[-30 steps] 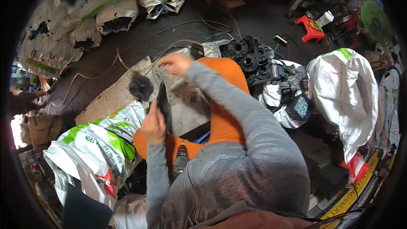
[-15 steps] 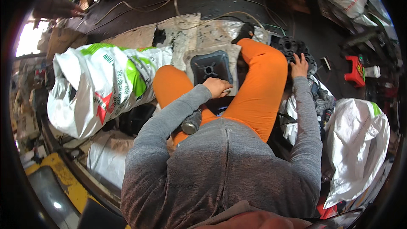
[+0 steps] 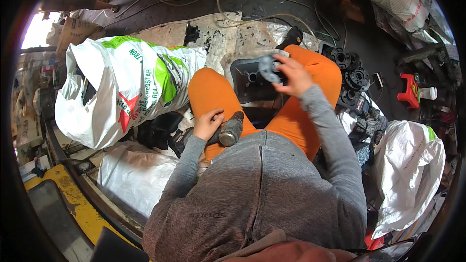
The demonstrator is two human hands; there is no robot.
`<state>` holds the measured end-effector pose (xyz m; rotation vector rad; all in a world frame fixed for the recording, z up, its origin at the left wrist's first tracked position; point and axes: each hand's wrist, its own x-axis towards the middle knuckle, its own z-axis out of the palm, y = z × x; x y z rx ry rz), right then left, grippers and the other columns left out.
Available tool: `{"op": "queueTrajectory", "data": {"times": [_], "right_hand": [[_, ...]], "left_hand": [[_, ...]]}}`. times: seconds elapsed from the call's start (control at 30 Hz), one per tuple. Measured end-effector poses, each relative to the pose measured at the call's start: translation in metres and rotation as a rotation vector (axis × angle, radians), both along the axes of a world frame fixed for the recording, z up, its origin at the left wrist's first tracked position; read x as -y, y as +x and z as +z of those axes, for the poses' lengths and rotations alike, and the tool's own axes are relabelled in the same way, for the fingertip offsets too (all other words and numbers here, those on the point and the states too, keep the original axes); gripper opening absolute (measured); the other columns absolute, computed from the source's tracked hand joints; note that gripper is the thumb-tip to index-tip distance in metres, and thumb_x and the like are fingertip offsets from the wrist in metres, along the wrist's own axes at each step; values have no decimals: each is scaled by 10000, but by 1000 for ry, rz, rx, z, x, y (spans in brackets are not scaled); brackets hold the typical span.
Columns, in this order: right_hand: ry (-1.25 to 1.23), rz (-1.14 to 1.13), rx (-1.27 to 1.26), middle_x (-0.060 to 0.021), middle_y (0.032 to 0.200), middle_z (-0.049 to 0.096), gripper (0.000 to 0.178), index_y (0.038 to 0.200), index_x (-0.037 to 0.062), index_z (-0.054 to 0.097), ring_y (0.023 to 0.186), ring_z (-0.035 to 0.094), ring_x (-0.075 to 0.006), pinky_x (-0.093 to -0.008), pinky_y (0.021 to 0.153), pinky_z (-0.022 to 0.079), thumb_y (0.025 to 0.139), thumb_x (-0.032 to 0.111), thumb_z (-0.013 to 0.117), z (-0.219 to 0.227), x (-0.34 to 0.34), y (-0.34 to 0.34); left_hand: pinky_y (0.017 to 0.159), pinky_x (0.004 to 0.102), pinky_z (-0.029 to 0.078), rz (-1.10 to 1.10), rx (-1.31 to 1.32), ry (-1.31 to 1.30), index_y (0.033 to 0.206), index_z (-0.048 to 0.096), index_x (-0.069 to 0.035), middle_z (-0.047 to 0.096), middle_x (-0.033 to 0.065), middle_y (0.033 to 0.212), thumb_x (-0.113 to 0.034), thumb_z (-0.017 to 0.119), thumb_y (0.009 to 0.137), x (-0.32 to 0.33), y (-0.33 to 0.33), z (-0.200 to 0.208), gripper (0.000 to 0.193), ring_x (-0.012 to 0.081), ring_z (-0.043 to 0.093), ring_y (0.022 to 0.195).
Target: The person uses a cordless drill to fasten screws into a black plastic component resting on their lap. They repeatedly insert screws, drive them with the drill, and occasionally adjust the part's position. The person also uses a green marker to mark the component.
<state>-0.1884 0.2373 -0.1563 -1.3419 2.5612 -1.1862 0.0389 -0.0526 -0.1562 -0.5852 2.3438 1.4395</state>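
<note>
My right hand [image 3: 295, 77] pinches a grey round plastic disc [image 3: 269, 68] with holes in it, tilted above a dark square base [image 3: 241, 90] between my knees. The base has a round socket in its middle. My left hand [image 3: 208, 123] is closed at a dark cordless drill [image 3: 231, 129] that lies across my left thigh. Its fingers curl beside the drill's body, and part of the grip is hidden. To the right of my right knee, several black round plastic parts [image 3: 357, 78] lie in a cluster.
A large white sack [image 3: 109, 92] stands to the left, and a crumpled white bag [image 3: 410, 174] to the right. A red stool [image 3: 408, 90] with a white cup [image 3: 428, 93] beside it stands farther right. A pale hose [image 3: 218, 7] winds over the floor beyond worn sheets [image 3: 167, 35].
My right hand has come from the black parts to above the base, now holding the grey disc. My left hand has moved from the base back to the drill.
</note>
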Motion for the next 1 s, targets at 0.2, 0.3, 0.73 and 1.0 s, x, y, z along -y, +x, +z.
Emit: {"op": "queueTrajectory", "data": {"times": [0.2,0.3,0.73,1.0], "right_hand": [[408,87,16,-76,1444,404,423,1065,64,592,1331,383,-279,-446,1045,345,712,247,736,-63,75,21],[543,244,-146,-56,1433,419,454,1102,85,593,1336,380,-239,-406,1020,357,702,249,729,-57,82,24],[-21,-692,-175,-75,972,688,213,966,135,702,949,633,-266,-397,808,492,778,234,700,22,-121,61],[858,-1639,790,-89,1112,666,373,1134,210,657,1062,622,-282,-420,913,489,775,281,725,-39,-385,218]], "left_hand": [[714,228,495,34,-68,14,1183,613,2,687,64,877,-120,646,891,2,1,-4,319,90,622,775],[692,240,505,61,-40,49,1177,617,-7,694,84,882,-136,642,890,4,0,-10,316,112,646,755],[594,227,459,63,19,128,1208,590,30,620,39,793,-128,573,950,9,-14,-33,303,84,556,655],[587,226,467,1,-3,78,1200,593,30,590,23,773,-141,571,953,12,-26,-44,301,82,553,644]]}}
